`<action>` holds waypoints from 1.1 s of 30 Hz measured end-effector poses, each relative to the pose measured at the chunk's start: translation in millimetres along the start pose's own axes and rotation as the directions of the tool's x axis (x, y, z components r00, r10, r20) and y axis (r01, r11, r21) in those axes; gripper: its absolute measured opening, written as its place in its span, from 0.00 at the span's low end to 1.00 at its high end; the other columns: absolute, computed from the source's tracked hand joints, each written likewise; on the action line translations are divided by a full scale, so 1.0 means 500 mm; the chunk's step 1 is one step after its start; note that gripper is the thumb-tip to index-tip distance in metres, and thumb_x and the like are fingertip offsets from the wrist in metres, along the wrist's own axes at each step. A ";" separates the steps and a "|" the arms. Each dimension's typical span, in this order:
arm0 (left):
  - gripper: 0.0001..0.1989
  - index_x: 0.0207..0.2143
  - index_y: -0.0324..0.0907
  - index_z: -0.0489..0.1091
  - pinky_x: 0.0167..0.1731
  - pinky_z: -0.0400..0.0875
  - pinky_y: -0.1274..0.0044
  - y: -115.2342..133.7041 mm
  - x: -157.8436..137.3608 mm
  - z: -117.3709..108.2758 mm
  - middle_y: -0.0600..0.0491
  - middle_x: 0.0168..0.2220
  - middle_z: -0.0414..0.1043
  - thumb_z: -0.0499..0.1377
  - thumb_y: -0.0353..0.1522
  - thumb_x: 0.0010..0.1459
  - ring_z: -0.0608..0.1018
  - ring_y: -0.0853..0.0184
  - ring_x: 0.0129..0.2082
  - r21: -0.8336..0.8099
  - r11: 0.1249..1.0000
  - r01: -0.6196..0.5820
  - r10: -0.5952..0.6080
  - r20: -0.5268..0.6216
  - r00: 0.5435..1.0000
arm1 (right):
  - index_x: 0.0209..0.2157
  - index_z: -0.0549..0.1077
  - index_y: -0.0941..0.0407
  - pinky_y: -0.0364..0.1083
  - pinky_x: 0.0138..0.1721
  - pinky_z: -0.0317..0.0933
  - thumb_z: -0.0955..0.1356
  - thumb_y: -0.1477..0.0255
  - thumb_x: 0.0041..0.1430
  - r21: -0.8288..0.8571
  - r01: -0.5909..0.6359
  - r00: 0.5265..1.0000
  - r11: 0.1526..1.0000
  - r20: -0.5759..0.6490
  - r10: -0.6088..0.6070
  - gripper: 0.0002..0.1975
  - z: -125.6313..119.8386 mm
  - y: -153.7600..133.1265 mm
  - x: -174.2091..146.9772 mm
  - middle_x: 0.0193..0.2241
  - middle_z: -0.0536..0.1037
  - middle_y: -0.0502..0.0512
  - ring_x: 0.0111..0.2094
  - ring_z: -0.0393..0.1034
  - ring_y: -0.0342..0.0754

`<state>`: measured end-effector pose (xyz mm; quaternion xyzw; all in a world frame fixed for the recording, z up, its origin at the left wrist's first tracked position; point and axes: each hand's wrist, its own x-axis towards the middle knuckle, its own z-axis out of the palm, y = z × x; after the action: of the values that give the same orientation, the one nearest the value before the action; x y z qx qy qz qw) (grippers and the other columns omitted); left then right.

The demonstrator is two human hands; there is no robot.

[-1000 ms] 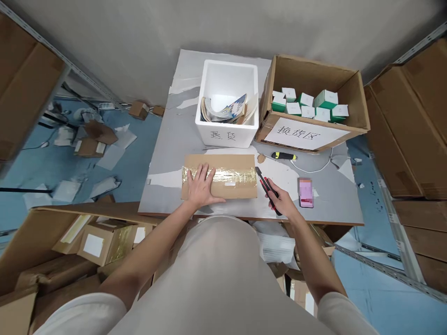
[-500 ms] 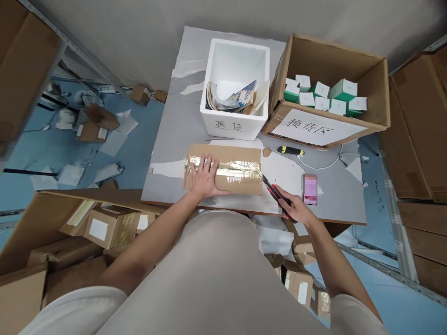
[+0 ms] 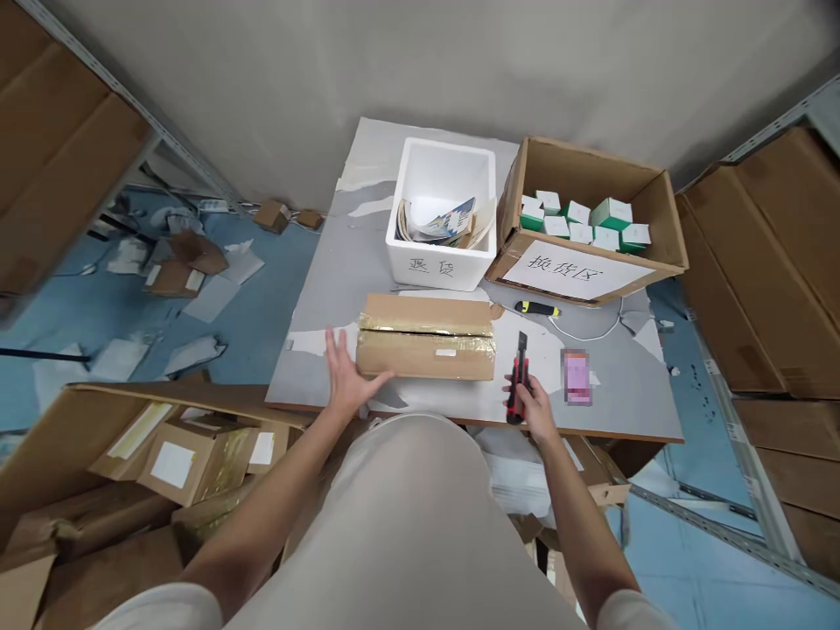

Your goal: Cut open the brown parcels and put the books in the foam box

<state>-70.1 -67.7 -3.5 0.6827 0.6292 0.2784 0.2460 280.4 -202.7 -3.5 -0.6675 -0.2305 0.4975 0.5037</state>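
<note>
A: Far left on the table [image 3: 308,363], what do I log?
B: Left hand [image 3: 346,380]: fingers spread, grasping nothing, beside the carton's left end, thumb toward its front edge. From my remote station I cannot tell whether it touches.

A: The carton [image 3: 407,359] itself?
B: Lying mid-table, in front of the white foam box [image 3: 446,270]. Gold tape [image 3: 471,343] shows a dark gap along the top seam; I judge the step as slitting tape, that long cut apparently made.

A: Further right?
B: Box cutter [image 3: 521,372], apart from the carton, clasped in the right hand [image 3: 536,411], tip pointing away from the body. Phone [image 3: 578,378] beyond.

A: Next move?
B: In my judgement it calls for steadying the carton and checking the end tape.
</note>
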 end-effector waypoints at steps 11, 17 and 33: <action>0.25 0.41 0.36 0.74 0.38 0.72 0.73 0.006 0.047 -0.013 0.45 0.39 0.77 0.61 0.46 0.47 0.77 0.64 0.35 -0.452 0.867 0.212 -0.199 0.076 0.977 | 0.39 0.66 0.52 0.42 0.23 0.67 0.70 0.61 0.49 0.157 0.079 0.997 0.984 -0.002 -0.080 0.17 0.064 -0.084 0.035 0.38 0.77 0.50 0.24 0.69 0.40; 0.23 0.32 0.37 0.77 0.30 0.65 0.77 0.070 0.139 -0.019 0.50 0.28 0.77 0.55 0.48 0.53 0.75 0.65 0.30 -0.222 0.952 0.210 -0.208 0.032 0.978 | 0.37 0.66 0.53 0.41 0.20 0.63 0.69 0.60 0.50 0.100 0.070 0.997 0.992 0.018 -0.072 0.16 0.083 -0.156 0.069 0.26 0.75 0.46 0.20 0.67 0.40; 0.19 0.38 0.40 0.78 0.36 0.68 0.76 0.019 0.191 0.033 0.49 0.39 0.79 0.55 0.43 0.54 0.78 0.62 0.38 -0.175 0.953 0.246 -0.213 0.186 0.959 | 0.38 0.66 0.54 0.41 0.20 0.62 0.69 0.62 0.49 0.065 -0.103 0.990 0.993 0.106 0.096 0.16 0.084 -0.134 0.159 0.21 0.74 0.46 0.19 0.67 0.42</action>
<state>-46.8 26.6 -2.0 0.5978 0.6513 0.2511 0.3942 287.3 -93.7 22.6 -0.6338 -0.2048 0.5634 0.4888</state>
